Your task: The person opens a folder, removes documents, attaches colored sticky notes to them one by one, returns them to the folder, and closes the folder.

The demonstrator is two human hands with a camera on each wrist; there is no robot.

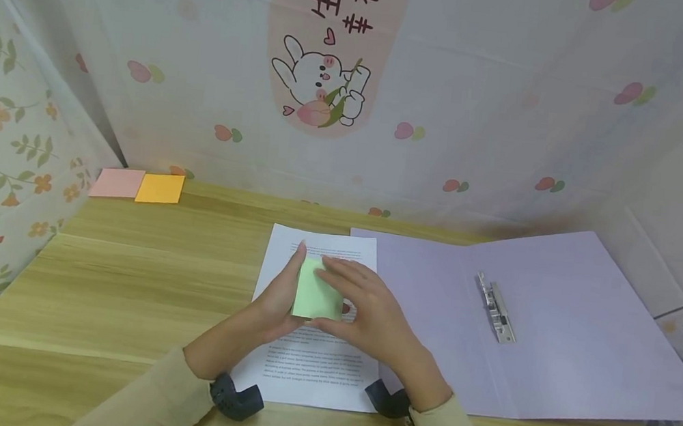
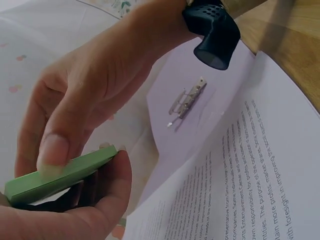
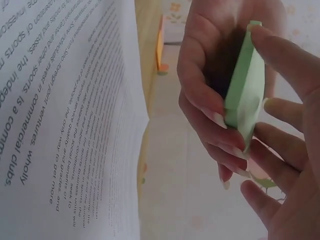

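A pad of light green sticky notes (image 1: 319,293) is held above a printed sheet of paper (image 1: 314,368). My left hand (image 1: 276,303) grips it from the left and beneath, with the fingers curled under it in the left wrist view. From the right, my right hand (image 1: 372,308) holds the pad by its edges, thumb at the near edge and fingertips at the far one. The right wrist view shows the top face of the green pad (image 3: 254,92) bowing slightly near the left fingertips.
A purple folder (image 1: 433,283) lies spread out on the right, partly under the paper, with a metal clip (image 1: 495,310) on it. Pink sticky notes (image 1: 117,183) and orange sticky notes (image 1: 160,189) lie at the back left of the wooden table (image 1: 125,274). A patterned curtain (image 1: 482,103) stands behind.
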